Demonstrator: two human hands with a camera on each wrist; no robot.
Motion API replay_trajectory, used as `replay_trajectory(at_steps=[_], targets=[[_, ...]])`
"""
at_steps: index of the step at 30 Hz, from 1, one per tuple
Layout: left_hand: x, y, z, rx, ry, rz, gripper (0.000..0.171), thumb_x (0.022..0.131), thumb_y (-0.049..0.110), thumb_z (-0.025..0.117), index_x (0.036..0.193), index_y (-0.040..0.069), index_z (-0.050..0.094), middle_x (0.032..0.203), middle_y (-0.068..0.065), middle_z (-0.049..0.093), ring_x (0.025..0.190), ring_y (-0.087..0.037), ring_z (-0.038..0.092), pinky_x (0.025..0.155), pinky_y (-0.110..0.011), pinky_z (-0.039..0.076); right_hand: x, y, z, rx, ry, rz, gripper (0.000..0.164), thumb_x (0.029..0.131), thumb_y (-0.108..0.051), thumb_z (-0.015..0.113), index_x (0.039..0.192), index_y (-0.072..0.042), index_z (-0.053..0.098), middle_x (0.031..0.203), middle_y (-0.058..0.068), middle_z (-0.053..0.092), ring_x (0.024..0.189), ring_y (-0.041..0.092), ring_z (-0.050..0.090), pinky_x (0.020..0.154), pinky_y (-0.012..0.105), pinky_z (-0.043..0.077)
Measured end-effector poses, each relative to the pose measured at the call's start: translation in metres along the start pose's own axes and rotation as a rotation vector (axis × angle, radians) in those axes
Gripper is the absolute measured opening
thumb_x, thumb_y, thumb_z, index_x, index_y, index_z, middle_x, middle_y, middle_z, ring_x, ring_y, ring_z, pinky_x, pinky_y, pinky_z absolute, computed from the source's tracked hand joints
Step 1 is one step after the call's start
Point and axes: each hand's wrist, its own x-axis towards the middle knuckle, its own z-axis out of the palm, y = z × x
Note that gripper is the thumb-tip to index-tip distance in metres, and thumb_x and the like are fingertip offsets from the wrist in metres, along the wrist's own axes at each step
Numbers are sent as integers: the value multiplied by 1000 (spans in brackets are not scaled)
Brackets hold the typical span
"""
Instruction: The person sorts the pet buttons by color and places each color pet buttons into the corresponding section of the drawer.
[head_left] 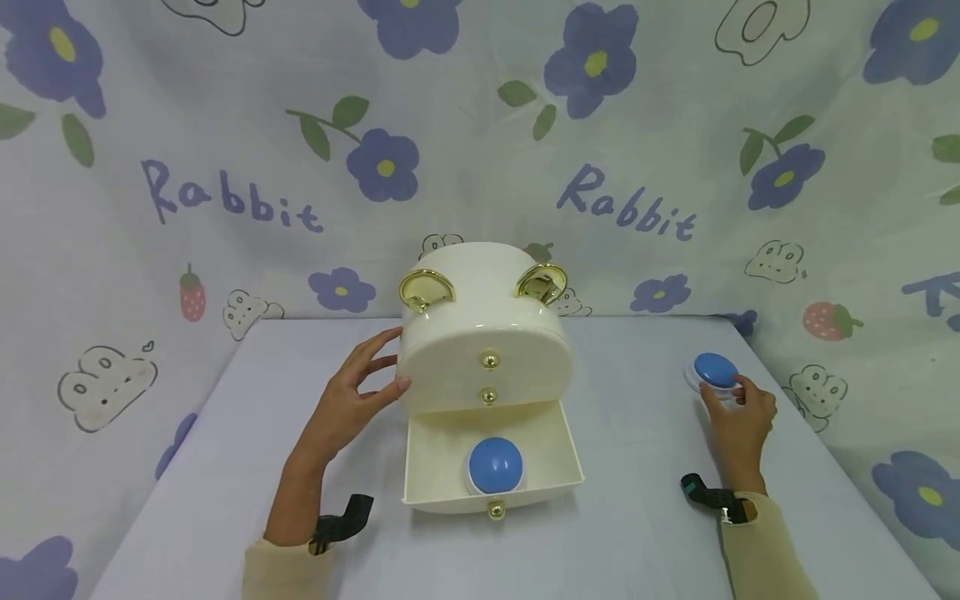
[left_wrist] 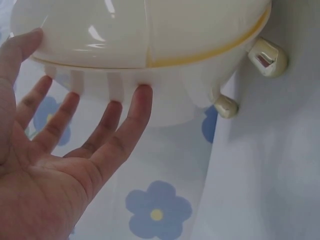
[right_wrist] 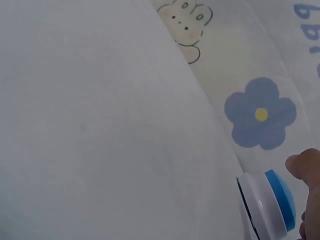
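A cream storage box [head_left: 480,367] with gold-edged bear ears stands on the table. Its bottom drawer [head_left: 427,429] is pulled out and holds a round push light with a blue dome [head_left: 496,465]. Against the box's left side lie the spread fingertips of my left hand [head_left: 348,408]; the left wrist view shows its fingers [left_wrist: 135,117] extended along the box. At the table's right, my right hand [head_left: 742,429] has thumb and fingers on either side of a second blue push light [head_left: 716,369]. That light's white base [right_wrist: 262,205] appears at the right wrist view's lower edge.
A white cloth covers the table [head_left: 630,467]. Behind and beside it hangs a curtain [head_left: 465,125] printed with flowers and rabbits. Gold knobs [head_left: 490,360] stick out from the box front, and small gold feet [left_wrist: 270,57] show in the left wrist view.
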Motion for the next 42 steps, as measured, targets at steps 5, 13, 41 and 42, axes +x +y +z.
replay_trajectory(at_steps=[5,13,41,42], targets=[[-3,0,-1,-5,-2,-4,67,94,35,73,149,49,38,156,16,30,137,-28,43,96,-55,51,9,4,-1,-87,-74,87,80,91,-47,70,146,4,42,125,27,38,123,41,30,92,60,26],[1,2,0,5,-2,9,70,93,33,74,150,47,37,156,16,30,138,-27,43,97,-57,49,20,7,-3,-164,-114,145,92,91,-54,67,151,7,32,135,32,32,128,45,25,97,65,24],[0,-1,1,-3,4,1,67,93,37,74,149,50,39,156,16,30,137,-28,43,95,-55,51,14,6,0,-29,-117,195,101,82,-58,75,150,7,37,142,28,27,130,45,22,99,64,28],[0,-1,0,0,4,1,67,93,37,73,149,50,39,156,16,30,137,-28,44,95,-55,51,12,5,0,-19,-117,194,101,82,-58,75,150,6,37,142,28,27,130,45,22,99,64,28]])
